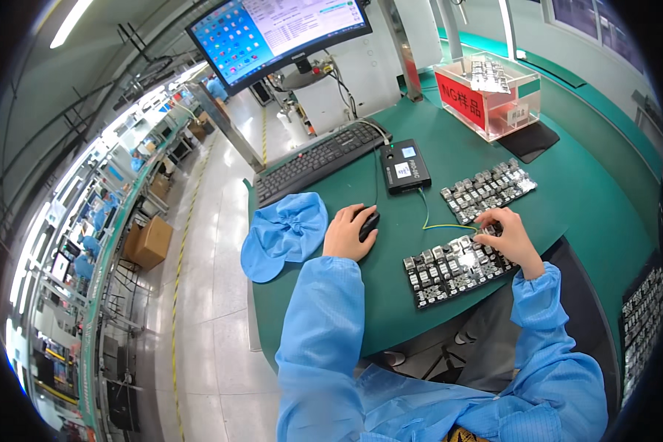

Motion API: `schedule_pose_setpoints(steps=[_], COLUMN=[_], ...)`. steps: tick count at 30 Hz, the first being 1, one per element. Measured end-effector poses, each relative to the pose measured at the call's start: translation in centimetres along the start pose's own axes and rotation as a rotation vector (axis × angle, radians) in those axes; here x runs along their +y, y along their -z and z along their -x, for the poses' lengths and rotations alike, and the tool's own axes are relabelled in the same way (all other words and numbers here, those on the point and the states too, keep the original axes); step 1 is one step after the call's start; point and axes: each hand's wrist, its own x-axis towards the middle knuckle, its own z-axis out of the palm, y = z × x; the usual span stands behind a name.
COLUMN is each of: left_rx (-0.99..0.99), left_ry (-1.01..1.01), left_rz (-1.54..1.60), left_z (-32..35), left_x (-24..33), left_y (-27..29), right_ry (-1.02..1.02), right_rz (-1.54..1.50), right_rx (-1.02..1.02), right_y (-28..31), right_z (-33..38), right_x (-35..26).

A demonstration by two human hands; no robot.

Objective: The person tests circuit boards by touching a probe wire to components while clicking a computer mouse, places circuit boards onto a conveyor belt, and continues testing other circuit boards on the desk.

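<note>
My left hand (pixel 348 233) rests closed over a black computer mouse (pixel 369 225) on the green table (pixel 427 147). My right hand (pixel 510 237) pinches a small part at the far right end of a black tray (pixel 449 272) of small metal-and-black components. A thin yellow-green wire (pixel 438 225) runs from under that hand to a small black box (pixel 405 166) with a lit screen. A second tray (pixel 488 191) of the same components lies just beyond my right hand. Both arms are in light blue sleeves.
A black keyboard (pixel 318 160) and a monitor (pixel 276 33) stand at the back. A blue cloth cap (pixel 283 234) lies left of the mouse. A clear box with a red label (pixel 488 96) sits at the back right by a black pad (pixel 529 140). Another component tray (pixel 643 317) at far right.
</note>
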Motion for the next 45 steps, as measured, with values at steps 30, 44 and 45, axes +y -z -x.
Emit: schedule_pose_setpoints(steps=[30, 44, 45], left_rx=[-0.009, -0.018, -0.008], left_ry=[-0.016, -0.026, -0.039], left_rz=[0.089, 0.094, 0.098], left_z=[0.8, -0.7, -0.8], left_x=[-0.7, -1.1, -1.0], left_y=[-0.3, -0.6, -0.8], right_ry=[0.131, 0.11, 0.163], right_rz=[0.065, 0.039, 0.062], right_rx=[0.063, 0.046, 0.041], right_y=[-0.5, 0.2, 0.4], right_z=[0.5, -0.9, -0.8], right_x=[0.1, 0.3, 0.4])
